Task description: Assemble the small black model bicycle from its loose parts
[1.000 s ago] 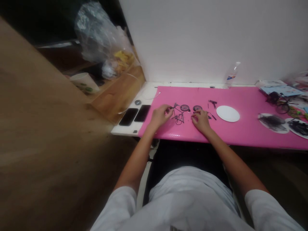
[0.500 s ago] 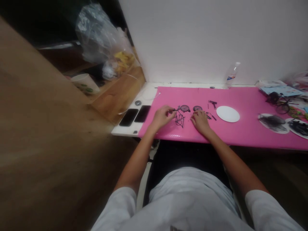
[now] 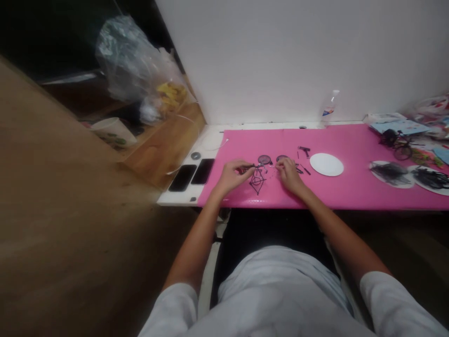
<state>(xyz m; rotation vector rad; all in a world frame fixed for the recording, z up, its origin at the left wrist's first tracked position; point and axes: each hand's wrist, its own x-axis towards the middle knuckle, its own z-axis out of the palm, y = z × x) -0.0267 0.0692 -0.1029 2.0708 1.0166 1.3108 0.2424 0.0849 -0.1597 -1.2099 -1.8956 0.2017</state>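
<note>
My left hand (image 3: 235, 176) pinches the black miniature bicycle frame (image 3: 257, 181) at its upper end, over the pink mat (image 3: 242, 145). The frame hangs just right of the fingertips. My right hand (image 3: 290, 174) is closed at the fingertips beside a small wheel (image 3: 282, 158); what it grips, if anything, is too small to name. Another small wheel (image 3: 264, 159) lies between the hands. Small dark parts (image 3: 306, 169) rest right of my right hand, below a black pistol-shaped piece (image 3: 305, 151).
A white plate (image 3: 326, 164) lies right of the parts. Two phones (image 3: 183, 178) sit at the table's left end. Farther right are plates with black pieces (image 3: 392, 173) and an assembled miniature bicycle (image 3: 401, 146). A clear bottle (image 3: 330, 104) stands by the wall.
The bicycle frame has turned in my left hand and its lower end now points down. My right hand has shifted slightly at the wheel. The whole view has moved a little.
</note>
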